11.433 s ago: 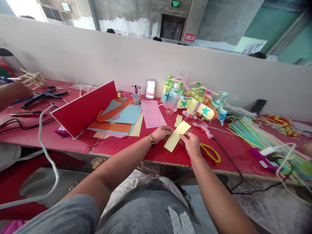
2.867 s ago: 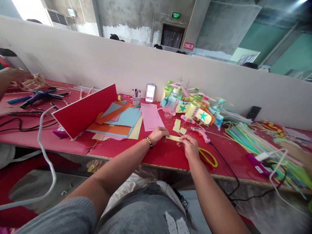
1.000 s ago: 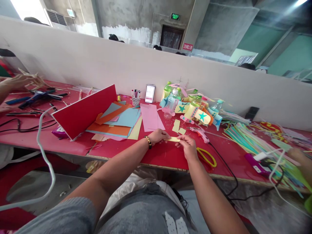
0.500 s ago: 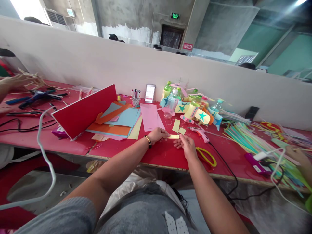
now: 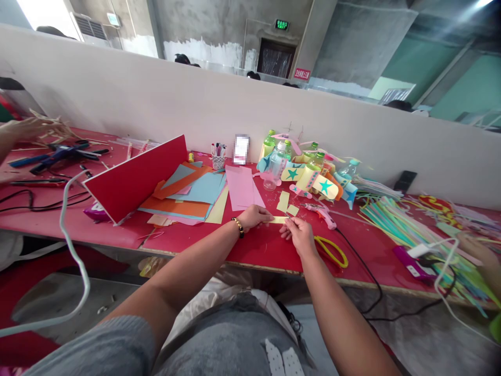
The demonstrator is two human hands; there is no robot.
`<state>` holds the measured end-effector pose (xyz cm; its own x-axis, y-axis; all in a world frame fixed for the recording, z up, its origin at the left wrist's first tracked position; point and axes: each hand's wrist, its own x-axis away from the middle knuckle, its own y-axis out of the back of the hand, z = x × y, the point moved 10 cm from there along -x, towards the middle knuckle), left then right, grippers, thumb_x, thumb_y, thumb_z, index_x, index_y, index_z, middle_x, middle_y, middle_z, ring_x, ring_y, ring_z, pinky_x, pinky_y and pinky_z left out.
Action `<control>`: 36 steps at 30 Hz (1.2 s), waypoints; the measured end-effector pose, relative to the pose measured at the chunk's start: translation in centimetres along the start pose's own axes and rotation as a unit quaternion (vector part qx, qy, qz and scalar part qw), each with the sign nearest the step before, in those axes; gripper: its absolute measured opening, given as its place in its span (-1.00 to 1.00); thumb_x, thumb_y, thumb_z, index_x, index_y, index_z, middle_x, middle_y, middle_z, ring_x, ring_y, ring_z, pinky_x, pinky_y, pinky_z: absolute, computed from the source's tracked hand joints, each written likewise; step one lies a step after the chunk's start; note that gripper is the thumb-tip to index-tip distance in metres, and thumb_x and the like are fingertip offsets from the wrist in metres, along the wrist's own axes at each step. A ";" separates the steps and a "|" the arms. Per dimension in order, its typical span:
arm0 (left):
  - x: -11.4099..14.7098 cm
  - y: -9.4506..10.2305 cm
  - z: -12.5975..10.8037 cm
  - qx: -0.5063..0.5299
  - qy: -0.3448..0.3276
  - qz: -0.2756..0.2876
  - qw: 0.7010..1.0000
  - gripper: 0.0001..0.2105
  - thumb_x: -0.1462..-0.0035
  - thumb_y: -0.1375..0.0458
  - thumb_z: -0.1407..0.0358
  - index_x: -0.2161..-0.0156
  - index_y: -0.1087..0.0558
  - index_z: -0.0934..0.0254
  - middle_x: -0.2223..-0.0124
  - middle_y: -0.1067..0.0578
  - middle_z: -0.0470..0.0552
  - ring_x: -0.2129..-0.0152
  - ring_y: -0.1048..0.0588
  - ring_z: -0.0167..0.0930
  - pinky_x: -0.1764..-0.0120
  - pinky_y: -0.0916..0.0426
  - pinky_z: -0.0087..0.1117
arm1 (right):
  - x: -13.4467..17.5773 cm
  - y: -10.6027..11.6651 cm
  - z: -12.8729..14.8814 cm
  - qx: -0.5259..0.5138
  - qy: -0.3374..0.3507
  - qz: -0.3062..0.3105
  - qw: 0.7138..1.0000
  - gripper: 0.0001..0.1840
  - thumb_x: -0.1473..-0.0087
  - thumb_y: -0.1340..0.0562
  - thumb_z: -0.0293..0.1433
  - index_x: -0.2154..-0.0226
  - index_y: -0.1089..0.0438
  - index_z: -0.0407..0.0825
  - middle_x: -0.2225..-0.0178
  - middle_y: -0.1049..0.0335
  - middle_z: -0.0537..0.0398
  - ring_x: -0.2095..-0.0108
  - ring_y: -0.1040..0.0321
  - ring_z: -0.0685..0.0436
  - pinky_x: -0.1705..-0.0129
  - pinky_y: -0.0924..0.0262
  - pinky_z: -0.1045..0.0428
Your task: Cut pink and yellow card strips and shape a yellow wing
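A short pale yellow paper strip (image 5: 279,220) is stretched level between my two hands, just above the red table. My left hand (image 5: 254,215), with a beaded bracelet at the wrist, pinches its left end. At the right end, my right hand (image 5: 299,232) has thumb and forefinger closed on the strip, the other fingers curled below. Beside my right wrist show the yellow handles (image 5: 332,251) of what look like scissors; the rest is hidden by my hand. Cut pieces of yellow paper (image 5: 283,200) lie just beyond the strip, with a pink glue gun (image 5: 321,214) to their right.
Decorated plastic bottles (image 5: 277,162) stand at the back right. Coloured paper sheets (image 5: 195,193) are stacked at left by an upright red board (image 5: 136,180). A pen cup (image 5: 218,156) and phone (image 5: 241,150) stand behind. Other people's hands are at both sides; a black cord crosses the right edge.
My right fingers have shifted slightly at the strip's right end, and the strip's face has turned a little. My left hand stays nearly still.
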<state>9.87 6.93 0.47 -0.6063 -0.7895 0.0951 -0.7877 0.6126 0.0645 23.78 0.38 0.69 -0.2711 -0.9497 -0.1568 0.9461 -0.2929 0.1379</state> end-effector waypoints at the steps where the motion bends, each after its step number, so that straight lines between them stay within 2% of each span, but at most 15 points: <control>1: 0.0 0.0 0.0 0.000 -0.001 0.001 1.000 -0.63 0.21 -0.34 0.09 0.40 -0.51 0.41 0.60 -0.43 -0.08 0.77 -0.18 -0.63 0.66 -0.06 -0.53 | 0.0 0.0 0.0 0.001 0.003 -0.001 1.000 -0.59 -0.01 -0.22 -0.05 0.53 -0.34 -0.06 0.63 -0.44 0.11 0.69 -0.33 0.03 0.70 -0.13 0.17; 8: -0.2 0.1 0.3 -0.001 0.000 0.009 1.000 -0.61 0.21 -0.33 0.05 0.42 -0.51 0.39 0.61 -0.42 -0.09 0.78 -0.17 -0.63 0.67 -0.04 -0.54 | 0.1 0.1 0.3 0.002 0.014 -0.001 1.000 -0.60 -0.02 -0.21 -0.06 0.55 -0.32 -0.06 0.63 -0.43 0.12 0.68 -0.34 0.02 0.68 -0.14 0.16; 14: -0.3 0.2 0.5 0.011 0.003 0.008 1.000 -0.59 0.21 -0.31 -0.01 0.53 -0.44 0.37 0.61 -0.42 -0.07 0.76 -0.17 -0.62 0.68 -0.06 -0.54 | 0.1 0.3 0.4 -0.004 0.017 -0.005 1.000 -0.62 -0.04 -0.20 -0.08 0.52 -0.33 -0.05 0.62 -0.43 0.13 0.67 -0.34 0.02 0.67 -0.15 0.16; 23: -0.4 0.8 0.3 -0.005 0.005 -0.015 1.000 -0.60 0.26 -0.36 0.04 0.44 -0.51 0.39 0.60 -0.43 -0.07 0.74 -0.19 -0.62 0.64 -0.10 -0.53 | 0.0 0.3 0.3 0.003 0.021 -0.003 1.000 -0.62 -0.04 -0.20 -0.08 0.54 -0.32 -0.05 0.62 -0.43 0.12 0.67 -0.34 0.02 0.68 -0.15 0.15; 29: 0.4 -0.2 -0.5 -0.032 0.000 0.045 0.998 -0.61 0.29 -0.36 0.06 0.42 -0.53 0.37 0.58 -0.42 -0.09 0.65 -0.32 -0.54 0.55 -0.21 -0.50 | 0.4 -0.5 0.7 0.011 0.023 0.039 0.999 -0.63 -0.06 -0.18 -0.10 0.54 -0.31 -0.04 0.61 -0.43 0.13 0.66 -0.33 0.03 0.66 -0.14 0.16; 36: 0.8 -1.9 -0.9 -0.066 -0.032 0.100 0.992 -0.67 0.21 -0.32 0.10 0.45 -0.53 0.39 0.58 -0.40 -0.10 0.63 -0.23 -0.55 0.57 -0.06 -0.50 | 1.2 -2.6 0.9 0.030 0.017 0.131 0.991 -0.62 -0.06 -0.19 -0.10 0.53 -0.35 -0.05 0.62 -0.42 0.14 0.69 -0.30 0.04 0.66 -0.14 0.15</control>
<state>10.95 5.13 1.27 -0.7581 -0.6496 0.0571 -0.6320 0.7535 0.1809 20.82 -0.12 1.07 -0.0105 -0.9899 -0.1412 0.9707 -0.0440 0.2361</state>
